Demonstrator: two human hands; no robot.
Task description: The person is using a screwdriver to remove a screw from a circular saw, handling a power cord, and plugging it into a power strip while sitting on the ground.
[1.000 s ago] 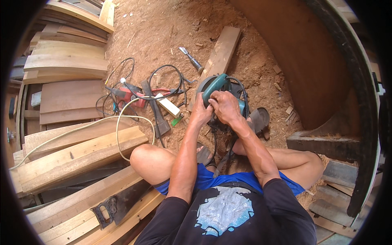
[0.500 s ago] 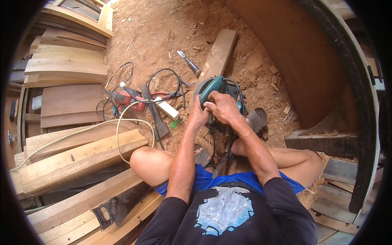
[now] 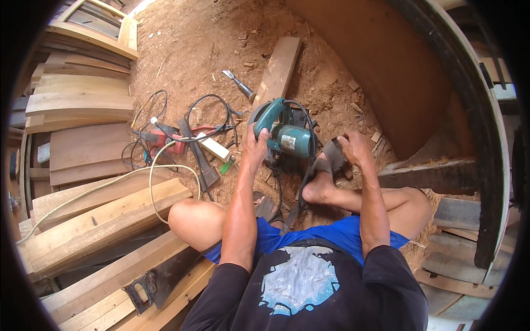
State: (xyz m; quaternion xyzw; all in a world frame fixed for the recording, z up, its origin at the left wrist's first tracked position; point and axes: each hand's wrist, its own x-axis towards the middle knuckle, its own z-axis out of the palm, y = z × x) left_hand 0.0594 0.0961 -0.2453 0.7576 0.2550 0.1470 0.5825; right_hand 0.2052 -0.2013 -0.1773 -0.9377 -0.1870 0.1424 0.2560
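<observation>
A teal circular saw (image 3: 293,140) rests over the near end of a wooden plank (image 3: 282,63). My left hand (image 3: 255,146) is wrapped around the saw's handle. Off to the saw's right, my right hand (image 3: 356,148) pinches the edge of a dark sandal (image 3: 333,155) at my right foot (image 3: 319,186). The saw's blade and the far side of my left fingers are hidden. Just beyond the saw, a chisel (image 3: 240,84) lies on the sawdust, left of the plank.
A red power tool (image 3: 168,139), tangled cords, a dark flat bar (image 3: 203,165) and a pale block (image 3: 214,148) lie left of the saw. Stacked boards (image 3: 88,143) line the left side, with a handsaw (image 3: 144,291) on them. A large curved brown panel (image 3: 381,71) stands at right.
My right hand has left the saw and moved right to the sandal, uncovering the saw's motor housing. My left hand stays on the handle. The whole view has shifted slightly.
</observation>
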